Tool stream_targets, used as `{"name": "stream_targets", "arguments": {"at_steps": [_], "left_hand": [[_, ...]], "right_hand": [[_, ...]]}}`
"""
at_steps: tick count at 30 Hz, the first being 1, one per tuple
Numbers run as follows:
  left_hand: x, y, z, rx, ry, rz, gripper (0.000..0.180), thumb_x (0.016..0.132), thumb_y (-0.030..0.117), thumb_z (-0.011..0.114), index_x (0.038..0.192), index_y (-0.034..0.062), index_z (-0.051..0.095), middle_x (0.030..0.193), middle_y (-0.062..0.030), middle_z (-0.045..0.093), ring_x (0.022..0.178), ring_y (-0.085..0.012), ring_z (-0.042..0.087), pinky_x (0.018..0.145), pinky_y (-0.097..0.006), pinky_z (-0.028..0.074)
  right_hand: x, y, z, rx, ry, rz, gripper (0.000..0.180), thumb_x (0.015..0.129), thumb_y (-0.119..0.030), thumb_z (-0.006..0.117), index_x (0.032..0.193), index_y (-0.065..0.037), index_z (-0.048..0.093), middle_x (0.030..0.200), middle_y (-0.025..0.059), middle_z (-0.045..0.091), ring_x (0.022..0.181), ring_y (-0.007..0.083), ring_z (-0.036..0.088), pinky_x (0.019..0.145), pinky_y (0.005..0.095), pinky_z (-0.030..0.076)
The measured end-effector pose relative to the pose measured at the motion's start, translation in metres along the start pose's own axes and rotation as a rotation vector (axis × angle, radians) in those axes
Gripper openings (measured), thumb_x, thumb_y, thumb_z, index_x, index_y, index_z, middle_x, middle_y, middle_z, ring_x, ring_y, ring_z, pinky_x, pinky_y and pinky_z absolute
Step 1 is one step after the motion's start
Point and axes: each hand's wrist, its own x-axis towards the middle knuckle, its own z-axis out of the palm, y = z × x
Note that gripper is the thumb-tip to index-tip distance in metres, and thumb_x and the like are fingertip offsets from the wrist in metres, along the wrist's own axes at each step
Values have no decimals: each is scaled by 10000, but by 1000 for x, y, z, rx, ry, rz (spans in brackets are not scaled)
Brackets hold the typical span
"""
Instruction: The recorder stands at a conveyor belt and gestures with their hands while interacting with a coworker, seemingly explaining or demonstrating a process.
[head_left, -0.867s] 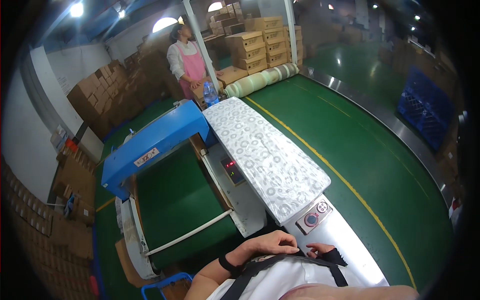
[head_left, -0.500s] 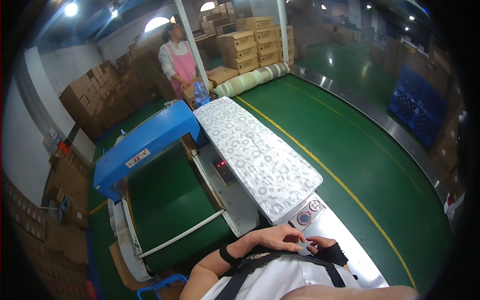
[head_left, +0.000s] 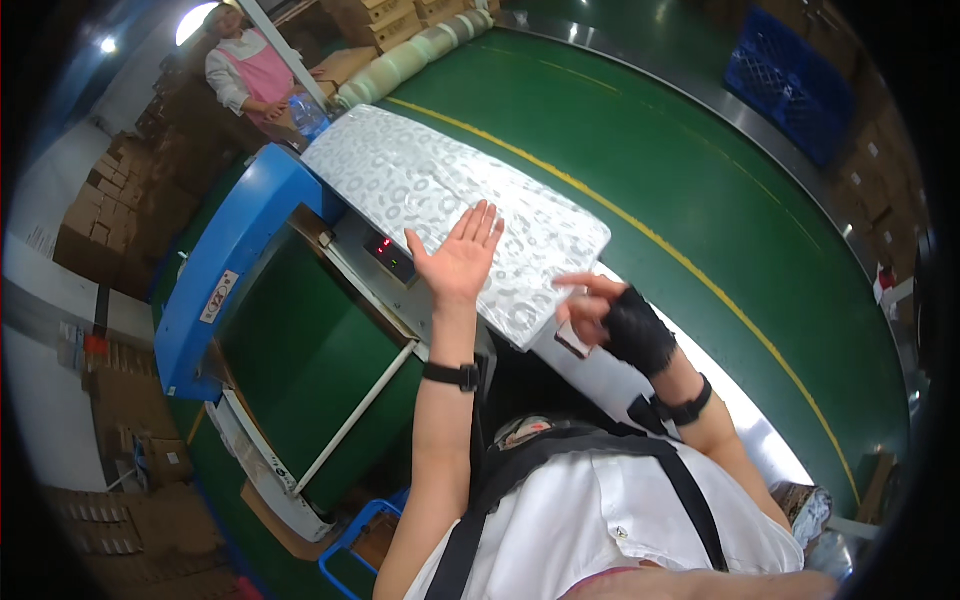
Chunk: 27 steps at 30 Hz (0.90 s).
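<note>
Lifted now from the lap, left hand (head_left: 458,258) spread flat with fingers wide over the patterned sheet (head_left: 450,200) on the machine's surface, right hand (head_left: 610,315) pinching its near edge, apparently — best pressed flat, drawn evenly.

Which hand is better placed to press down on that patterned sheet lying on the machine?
Left. The left hand is open, palm spread right at the patterned sheet. The right hand, in a black wrap, is curled near the sheet's corner edge.
</note>
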Motion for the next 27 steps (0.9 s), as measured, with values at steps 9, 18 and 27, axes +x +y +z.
{"name": "stream_targets", "arguments": {"at_steps": [9, 18, 27], "left_hand": [[-139, -54, 28, 1249, -858, -772, 573, 715, 315, 514, 1146, -30, 359, 1159, -120, 397, 1066, -195, 371, 911, -290, 243], [-163, -49, -42, 1308, -344, -791, 400, 766, 324, 458, 966, -14, 532, 911, -71, 552, 846, -116, 489, 773, -233, 363], [-148, -43, -3, 1457, -430, -777, 280, 756, 246, 490, 825, -16, 560, 737, -24, 551, 705, -72, 475, 655, -205, 374]], "right_hand": [[-92, -16, 1, -225, -134, 121, 207, 748, -127, 514, 916, -9, 539, 690, 47, 565, 622, 77, 512, 588, 207, 422], [-122, 94, 14, -128, 266, 285, 193, 759, -199, 519, 880, -59, 574, 687, -5, 542, 645, 55, 490, 598, 191, 389], [-101, 187, -47, 620, -222, 763, 218, 779, -15, 462, 991, 15, 497, 789, 38, 547, 738, 59, 503, 664, 154, 389]]}}
